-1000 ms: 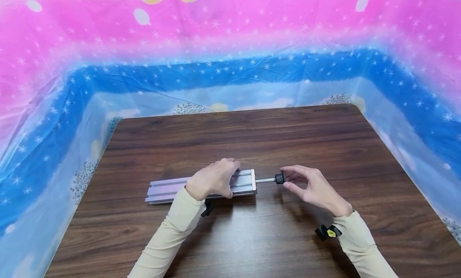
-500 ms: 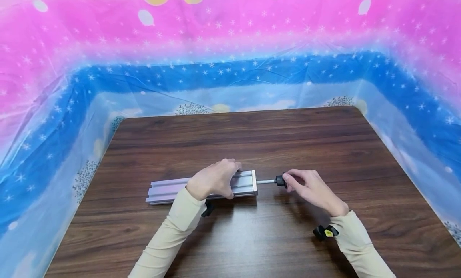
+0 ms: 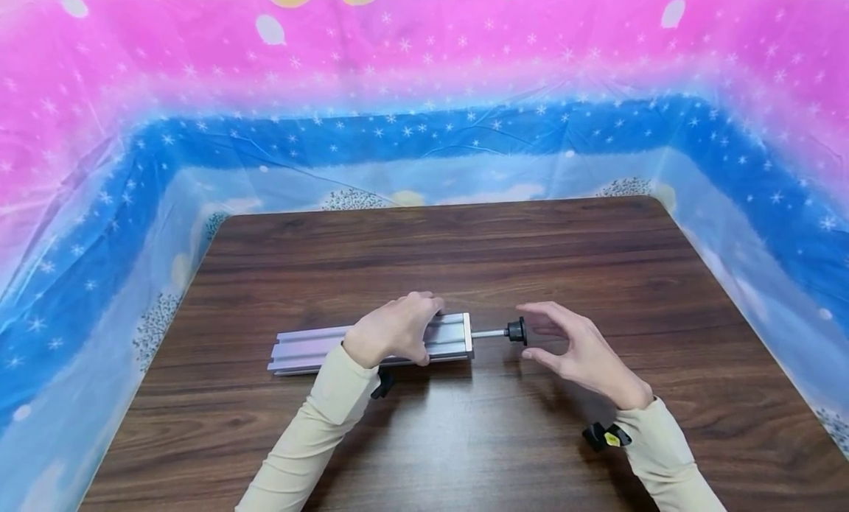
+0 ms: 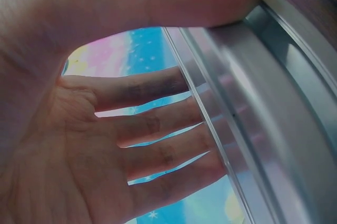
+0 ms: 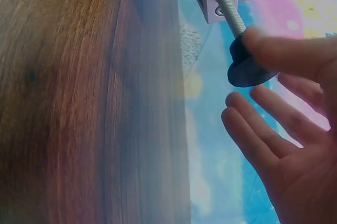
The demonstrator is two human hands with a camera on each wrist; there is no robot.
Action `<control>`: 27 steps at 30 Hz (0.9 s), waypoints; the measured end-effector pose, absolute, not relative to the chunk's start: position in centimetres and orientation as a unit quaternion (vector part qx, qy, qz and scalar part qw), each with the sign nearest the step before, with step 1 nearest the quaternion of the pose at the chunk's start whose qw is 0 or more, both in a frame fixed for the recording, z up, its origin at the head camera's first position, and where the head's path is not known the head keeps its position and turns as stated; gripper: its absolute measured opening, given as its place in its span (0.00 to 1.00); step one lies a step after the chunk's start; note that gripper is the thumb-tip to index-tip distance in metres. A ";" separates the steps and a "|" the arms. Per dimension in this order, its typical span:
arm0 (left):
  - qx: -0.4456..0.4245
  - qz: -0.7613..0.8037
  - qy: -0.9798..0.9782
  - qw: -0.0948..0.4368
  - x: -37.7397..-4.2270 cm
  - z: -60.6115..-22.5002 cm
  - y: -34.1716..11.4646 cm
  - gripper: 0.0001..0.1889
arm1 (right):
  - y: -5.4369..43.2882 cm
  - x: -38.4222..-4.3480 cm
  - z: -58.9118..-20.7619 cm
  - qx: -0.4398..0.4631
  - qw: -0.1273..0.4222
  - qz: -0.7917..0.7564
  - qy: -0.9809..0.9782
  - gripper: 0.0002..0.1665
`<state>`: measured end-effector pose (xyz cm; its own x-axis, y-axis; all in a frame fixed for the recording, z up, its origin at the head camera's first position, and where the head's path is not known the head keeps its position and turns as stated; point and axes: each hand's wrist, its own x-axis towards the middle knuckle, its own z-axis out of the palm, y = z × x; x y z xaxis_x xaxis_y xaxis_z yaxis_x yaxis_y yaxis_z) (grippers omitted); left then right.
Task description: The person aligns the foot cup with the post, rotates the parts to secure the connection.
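A silver aluminium profile point(image 3: 305, 351) lies on the table, grooves along its length. My left hand point(image 3: 391, 328) grips it across the top, thumb on the near side and fingers on the far side; the left wrist view shows the thumb against the profile's grooved face point(image 4: 263, 108). From the end plate point(image 3: 468, 337) sticks out a threaded rod point(image 5: 230, 13), tipped with a black levelling foot point(image 3: 516, 331). Fingers spread, my right hand point(image 3: 577, 353) stands around the foot's outer end. In the right wrist view its thumb overlaps the foot; whether it touches, I cannot tell.
The dark wood-grain table point(image 3: 431, 254) reaches back to a pink and blue printed cloth point(image 3: 424, 136) that hangs around its far and side edges. Each wrist wears a black camera mount, such as the right one point(image 3: 605, 437).
Half a second ago my right fingers pinched the levelling foot; now they have spread off it, as they were a second ago. The left hand and profile stay put.
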<state>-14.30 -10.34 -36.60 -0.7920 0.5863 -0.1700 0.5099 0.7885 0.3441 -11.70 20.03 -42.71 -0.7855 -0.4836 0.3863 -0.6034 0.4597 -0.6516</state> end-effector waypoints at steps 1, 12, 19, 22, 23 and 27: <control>0.292 0.143 0.936 0.136 -14.3 -36.6 -10.4 0.30 | 20.0 -11.8 -42.7 0.322 0.074 0.408 -0.851 0.37; 0.289 0.152 0.934 0.141 -14.3 -36.4 -10.6 0.30 | 19.8 -11.7 -42.5 0.288 0.038 0.395 -0.872 0.28; 0.290 0.153 0.933 0.145 -14.3 -36.4 -10.8 0.30 | 19.7 -11.9 -42.6 0.272 0.026 0.391 -0.879 0.25; 0.295 0.152 0.932 0.143 -14.3 -36.4 -10.8 0.29 | 19.7 -11.9 -42.6 0.262 0.013 0.392 -0.882 0.25; 0.296 0.152 0.932 0.142 -14.4 -36.5 -10.8 0.29 | 19.6 -12.0 -42.7 0.258 0.007 0.392 -0.883 0.24; 0.299 0.147 0.933 0.138 -14.4 -36.5 -10.8 0.29 | 19.6 -12.1 -42.8 0.240 -0.018 0.398 -0.885 0.22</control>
